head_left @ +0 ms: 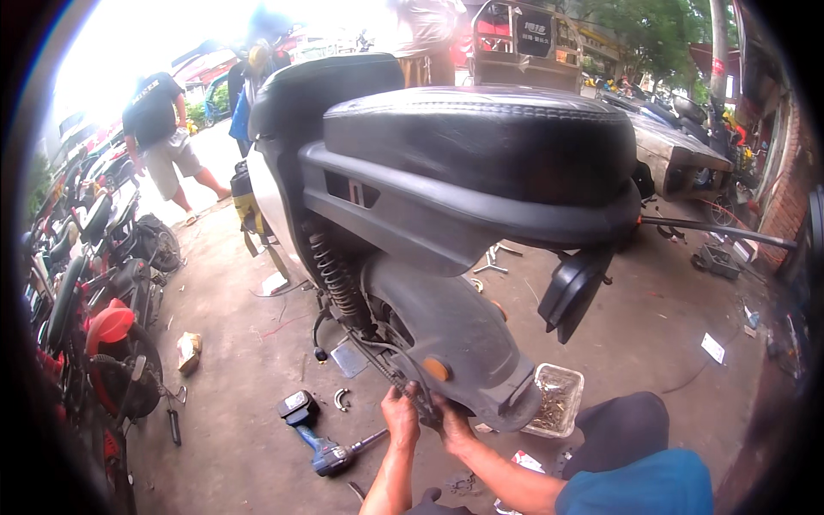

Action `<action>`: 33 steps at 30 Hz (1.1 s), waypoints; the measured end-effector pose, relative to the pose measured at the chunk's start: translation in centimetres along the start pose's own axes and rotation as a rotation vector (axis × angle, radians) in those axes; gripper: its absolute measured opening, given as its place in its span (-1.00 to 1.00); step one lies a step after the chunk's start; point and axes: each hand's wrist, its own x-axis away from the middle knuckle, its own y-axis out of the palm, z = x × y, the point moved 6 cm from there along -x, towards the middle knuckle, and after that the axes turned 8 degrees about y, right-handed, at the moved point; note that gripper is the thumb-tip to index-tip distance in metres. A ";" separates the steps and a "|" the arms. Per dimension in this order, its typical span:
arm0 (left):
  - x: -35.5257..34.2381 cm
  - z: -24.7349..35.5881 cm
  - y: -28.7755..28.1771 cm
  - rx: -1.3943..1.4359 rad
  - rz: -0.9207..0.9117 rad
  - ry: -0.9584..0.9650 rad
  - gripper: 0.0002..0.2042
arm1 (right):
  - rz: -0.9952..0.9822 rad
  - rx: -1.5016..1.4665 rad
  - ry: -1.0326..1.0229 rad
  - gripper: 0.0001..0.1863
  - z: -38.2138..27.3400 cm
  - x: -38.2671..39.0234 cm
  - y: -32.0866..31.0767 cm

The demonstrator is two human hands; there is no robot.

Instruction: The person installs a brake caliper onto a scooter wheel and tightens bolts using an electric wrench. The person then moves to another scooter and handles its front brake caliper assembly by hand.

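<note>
A: Where are the hands?
B: Close together, low at the rear of a scooter. The left hand (401, 416) has its fingers curled in against a dark metal part (418, 395); I can't tell how firmly it grips. The right hand (452, 427) is just beside it, its fingers partly hidden under the rear fender (455, 318), so I can't tell how far open it is or what it holds.

A: And the scooter itself?
B: The scooter (429, 206) stands right in front of the person. A round orange reflector (437, 369) sits on the fender just above the hands, a coil spring (336, 279) slants up to the left, and the black seat (481, 150) is above everything.

A: What's on the ground nearby?
B: A blue power tool (326, 451) lies left of the left forearm, with a curved metal piece (342, 399) near it. To the right, by the fender's end, is a clear tray (579, 396) of small pieces.

A: Farther out?
B: Parked two-wheelers (94, 326) line the left side; a person in light shorts (172, 154) is beyond them.
</note>
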 end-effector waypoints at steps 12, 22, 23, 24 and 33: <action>-0.2 1.3 0.8 -0.007 -0.044 -0.009 -0.84 | 0.019 -0.010 -0.064 -0.18 -0.7 0.1 0.3; -0.5 0.9 -0.8 -0.100 -0.102 -0.174 -0.79 | 0.028 -0.044 -0.056 -0.51 0.3 1.1 0.7; -0.7 0.8 -1.0 -0.109 -0.099 -0.166 -0.79 | 0.017 -0.101 -0.082 -0.51 0.4 1.0 0.7; -0.6 0.7 -1.2 -0.116 -0.092 -0.163 -0.80 | -0.003 -0.149 -0.117 -0.49 0.1 1.1 0.9; -2.0 3.2 -0.4 -0.637 -0.311 0.076 -0.72 | -0.032 -0.055 -0.026 -0.32 2.7 -1.4 1.4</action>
